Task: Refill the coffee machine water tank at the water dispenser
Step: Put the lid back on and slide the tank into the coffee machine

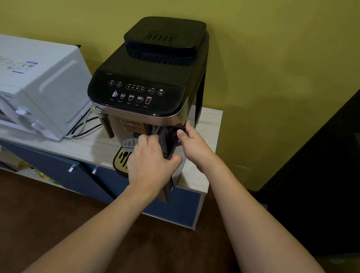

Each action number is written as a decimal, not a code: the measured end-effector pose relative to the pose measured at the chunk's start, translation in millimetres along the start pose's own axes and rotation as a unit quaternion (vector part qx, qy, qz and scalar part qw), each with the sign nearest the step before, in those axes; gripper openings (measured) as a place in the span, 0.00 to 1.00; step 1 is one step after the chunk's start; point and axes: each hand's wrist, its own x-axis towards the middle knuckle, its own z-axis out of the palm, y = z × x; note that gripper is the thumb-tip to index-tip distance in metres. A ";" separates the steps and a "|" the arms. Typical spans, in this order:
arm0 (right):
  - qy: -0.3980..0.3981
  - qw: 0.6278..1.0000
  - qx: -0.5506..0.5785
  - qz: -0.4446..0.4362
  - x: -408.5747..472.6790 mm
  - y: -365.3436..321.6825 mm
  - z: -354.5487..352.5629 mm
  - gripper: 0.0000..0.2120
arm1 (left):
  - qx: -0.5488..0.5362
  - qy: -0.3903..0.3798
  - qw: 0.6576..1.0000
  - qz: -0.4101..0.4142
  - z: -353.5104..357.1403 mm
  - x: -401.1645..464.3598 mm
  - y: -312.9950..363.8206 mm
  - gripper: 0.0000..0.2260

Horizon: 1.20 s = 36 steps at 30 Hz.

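Only stuff I can actually read: "x2" on the coffee machine (pixel 149 82) touch panel, plus a De'Longhi badge on its front. The microwave (pixel 28 86) sticker's too blurry.

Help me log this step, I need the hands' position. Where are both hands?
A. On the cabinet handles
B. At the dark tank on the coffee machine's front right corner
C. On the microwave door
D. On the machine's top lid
B: the left hand and the right hand both grip the dark tank at the coffee machine's front right corner.

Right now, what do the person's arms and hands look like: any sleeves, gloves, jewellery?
Both forearms are bare as far as the frame shows, with no sleeves in view. The left hand and right hand wear no gloves, and no rings, watch or wristbands are visible. Fingernails look short and unpainted.
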 end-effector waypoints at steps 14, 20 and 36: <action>0.009 1.000 -0.016 -0.004 -24.5 -9.3 -2.4 0.14 | -0.040 -0.041 0.998 -0.018 -5.1 -20.4 -31.1 0.29; 0.034 0.998 -0.035 0.041 -17.6 -20.2 1.6 0.12 | -0.014 -0.054 0.997 -0.045 -2.5 -22.4 -27.4 0.24; 0.088 0.993 -0.068 0.037 -25.5 -35.2 4.4 0.16 | -0.046 -0.070 0.996 -0.032 -0.6 -16.2 -24.7 0.30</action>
